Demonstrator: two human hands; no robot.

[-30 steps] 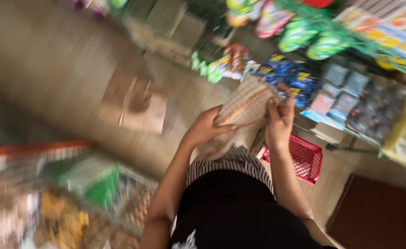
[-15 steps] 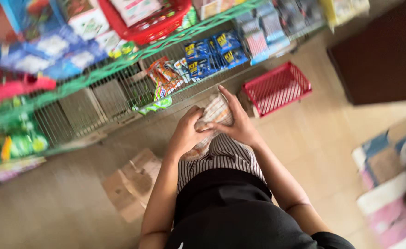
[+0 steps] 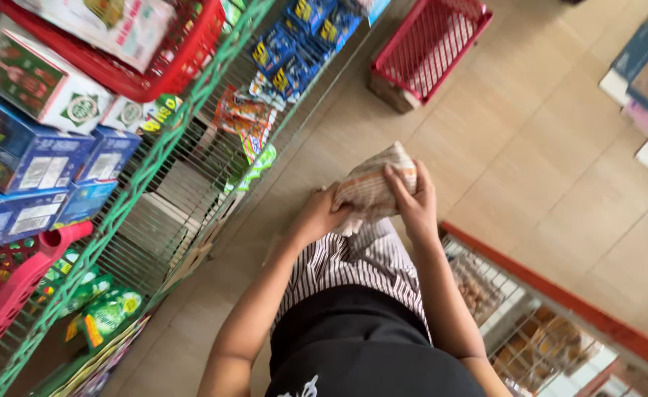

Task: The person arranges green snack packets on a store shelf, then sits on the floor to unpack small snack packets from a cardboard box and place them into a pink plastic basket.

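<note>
Crinkly tan-and-white packet (image 3: 372, 187) held in front; blue cardboard boxes (image 3: 33, 165) on left shelf; small blue packs (image 3: 294, 55), maybe snacks, farther along.

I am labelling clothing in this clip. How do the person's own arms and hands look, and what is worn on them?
Both forearms are bare, with no sleeves showing. The left hand and right hand have no gloves; I see no rings, watch or bracelet.

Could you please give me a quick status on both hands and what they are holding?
Left hand and right hand both gripping a tan patterned packet at waist height. Green wire shelf to the left, wire cart to the right; nothing touching the packet.
</note>
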